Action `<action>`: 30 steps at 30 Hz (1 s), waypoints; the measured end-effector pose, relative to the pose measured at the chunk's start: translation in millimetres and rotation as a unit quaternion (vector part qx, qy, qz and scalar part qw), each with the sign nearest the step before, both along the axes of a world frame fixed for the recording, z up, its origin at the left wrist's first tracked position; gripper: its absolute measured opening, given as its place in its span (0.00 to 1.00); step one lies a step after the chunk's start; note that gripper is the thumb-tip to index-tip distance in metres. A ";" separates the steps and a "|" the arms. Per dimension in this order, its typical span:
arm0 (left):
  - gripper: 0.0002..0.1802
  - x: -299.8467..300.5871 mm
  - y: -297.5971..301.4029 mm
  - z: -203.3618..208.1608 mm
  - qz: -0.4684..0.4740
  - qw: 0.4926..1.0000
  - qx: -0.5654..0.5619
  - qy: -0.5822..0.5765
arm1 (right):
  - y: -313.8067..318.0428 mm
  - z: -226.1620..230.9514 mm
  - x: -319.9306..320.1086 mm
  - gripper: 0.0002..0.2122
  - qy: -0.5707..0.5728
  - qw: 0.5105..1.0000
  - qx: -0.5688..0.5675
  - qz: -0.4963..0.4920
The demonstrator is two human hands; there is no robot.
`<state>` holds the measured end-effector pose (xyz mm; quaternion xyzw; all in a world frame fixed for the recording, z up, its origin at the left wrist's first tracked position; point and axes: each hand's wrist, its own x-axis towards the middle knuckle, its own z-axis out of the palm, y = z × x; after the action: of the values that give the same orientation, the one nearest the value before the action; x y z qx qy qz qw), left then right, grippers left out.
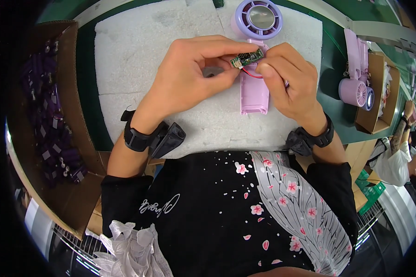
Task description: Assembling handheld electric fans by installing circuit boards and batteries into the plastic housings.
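Observation:
A small green circuit board with red wires is pinched between both hands above a lilac hand-fan housing. My left hand grips the board's left end with thumb and fingers. My right hand holds its right end and the wires. The housing lies open on a white foam pad, its round fan head pointing away from me. Both wrists wear black bands.
A cardboard box at my left holds several dark purple parts. On the green table at right lie assembled lilac fans and another cardboard box. Another person sits at the far right edge.

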<state>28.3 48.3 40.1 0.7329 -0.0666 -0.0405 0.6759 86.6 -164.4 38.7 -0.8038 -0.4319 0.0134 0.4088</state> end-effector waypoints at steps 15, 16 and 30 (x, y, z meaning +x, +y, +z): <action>0.18 -3.3 -8.2 -2.5 0.046 0.998 -0.023 0.038 | 8.7 -9.1 -2.6 0.18 -0.062 0.992 0.060 -0.089; 0.17 -3.0 -8.4 -2.6 0.048 0.998 -0.011 0.029 | 8.4 -9.2 -2.5 0.18 -0.063 0.992 0.064 -0.092; 0.12 -3.3 -13.5 -3.8 0.090 0.989 0.105 -0.054 | 6.9 -0.5 -8.5 0.19 -0.057 0.992 0.024 -0.106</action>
<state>25.0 34.8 36.3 0.8040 -0.0322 0.0534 0.5914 78.1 -157.5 38.2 -0.8344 -0.3672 -0.0861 0.4019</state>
